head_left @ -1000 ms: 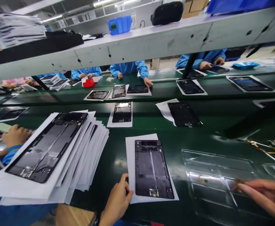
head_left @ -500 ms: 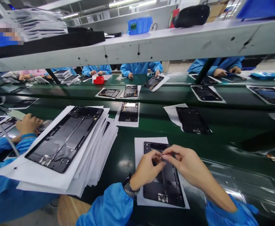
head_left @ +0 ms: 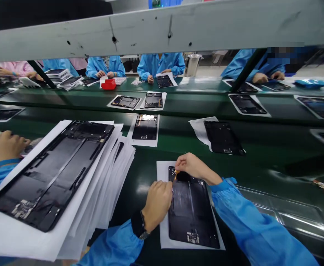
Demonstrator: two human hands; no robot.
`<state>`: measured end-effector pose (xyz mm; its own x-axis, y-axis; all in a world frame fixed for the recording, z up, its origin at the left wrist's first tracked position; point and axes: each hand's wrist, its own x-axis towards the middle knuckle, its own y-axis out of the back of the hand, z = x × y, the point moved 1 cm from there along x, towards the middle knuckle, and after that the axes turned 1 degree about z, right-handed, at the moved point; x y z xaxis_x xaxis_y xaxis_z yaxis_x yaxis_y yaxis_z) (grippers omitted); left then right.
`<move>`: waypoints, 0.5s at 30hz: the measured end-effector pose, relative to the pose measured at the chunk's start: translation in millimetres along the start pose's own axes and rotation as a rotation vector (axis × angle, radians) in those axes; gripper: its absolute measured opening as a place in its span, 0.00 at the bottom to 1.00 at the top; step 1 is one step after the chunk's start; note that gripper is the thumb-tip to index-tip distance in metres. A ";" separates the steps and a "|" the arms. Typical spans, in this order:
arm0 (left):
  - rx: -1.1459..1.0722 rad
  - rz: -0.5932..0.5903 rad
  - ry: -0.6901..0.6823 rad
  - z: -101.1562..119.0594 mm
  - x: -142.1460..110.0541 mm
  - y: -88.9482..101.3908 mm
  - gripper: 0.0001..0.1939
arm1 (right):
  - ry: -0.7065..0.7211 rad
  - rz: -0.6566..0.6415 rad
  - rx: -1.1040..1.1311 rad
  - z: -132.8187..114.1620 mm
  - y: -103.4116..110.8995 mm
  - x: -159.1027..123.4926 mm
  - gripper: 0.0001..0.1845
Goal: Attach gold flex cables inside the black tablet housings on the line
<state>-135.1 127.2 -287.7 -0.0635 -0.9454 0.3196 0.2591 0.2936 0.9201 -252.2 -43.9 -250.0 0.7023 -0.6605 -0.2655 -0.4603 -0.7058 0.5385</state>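
Observation:
A black tablet back housing (head_left: 192,210) lies on a white paper sheet (head_left: 163,229) on the green bench before me. At its upper left corner, my right hand (head_left: 191,165) pinches a small orange flex cable (head_left: 175,176) by the top end. My left hand (head_left: 158,201) is curled at the housing's left edge, its fingertips closed on the cable's lower end; the exact grip is partly hidden. A pale strip runs down the middle of the housing, and a small board (head_left: 193,237) sits near its bottom.
To my left rises a tall stack of paper sheets (head_left: 95,207) with another tablet housing (head_left: 56,173) on top. More housings lie on the belt ahead, including one on crumpled paper (head_left: 224,137). A clear plastic tray (head_left: 286,210) is at right. Co-workers' hands (head_left: 8,147) work nearby.
Both hands have moved left and apart, from over the housing's upper middle to its upper left corner. The orange flex cable now shows between them. My view has shifted.

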 end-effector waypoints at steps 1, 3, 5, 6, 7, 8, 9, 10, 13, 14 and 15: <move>0.016 0.008 -0.038 -1.3 -2.1 -1.0 0.08 | 0.001 -0.010 -0.013 2.8 -3.0 2.5 0.05; 0.034 0.029 -0.099 -3.6 -5.8 -3.9 0.11 | 0.009 -0.013 -0.058 7.3 -8.5 7.2 0.05; 0.033 0.063 -0.136 -5.3 -7.4 -7.3 0.12 | 0.019 -0.008 -0.121 11.2 -13.4 11.8 0.05; 0.029 0.076 -0.144 -5.9 -7.1 -8.9 0.12 | 0.020 -0.004 -0.153 12.8 -15.5 14.0 0.06; 0.022 0.088 -0.146 -6.2 -6.0 -10.4 0.11 | 0.016 -0.001 -0.184 14.1 -17.4 16.1 0.06; 0.016 0.099 -0.145 -6.2 -4.4 -11.6 0.10 | 0.007 0.003 -0.213 14.9 -18.9 18.0 0.06; 0.009 0.106 -0.143 -5.9 -2.4 -12.4 0.09 | -0.004 0.007 -0.239 15.2 -19.8 19.8 0.05; 0.000 0.111 -0.143 -5.3 -0.4 -12.9 0.09 | -0.017 0.010 -0.260 15.0 -20.2 21.6 0.05; -0.033 0.129 -0.151 -3.5 3.6 -13.1 0.09 | -0.061 -0.006 -0.298 13.5 -17.9 28.4 0.03; -0.045 0.136 -0.156 -3.1 3.9 -13.0 0.09 | -0.080 -0.020 -0.308 13.2 -16.1 31.5 0.02; -0.059 0.142 -0.163 -3.0 3.8 -13.1 0.09 | -0.102 -0.039 -0.319 13.2 -13.9 35.0 0.03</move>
<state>-135.9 119.4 -299.2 -0.1760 -0.8585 0.4818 0.3320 0.4090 0.8500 -228.4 -60.5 -277.3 0.6503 -0.6684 -0.3611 -0.2294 -0.6259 0.7454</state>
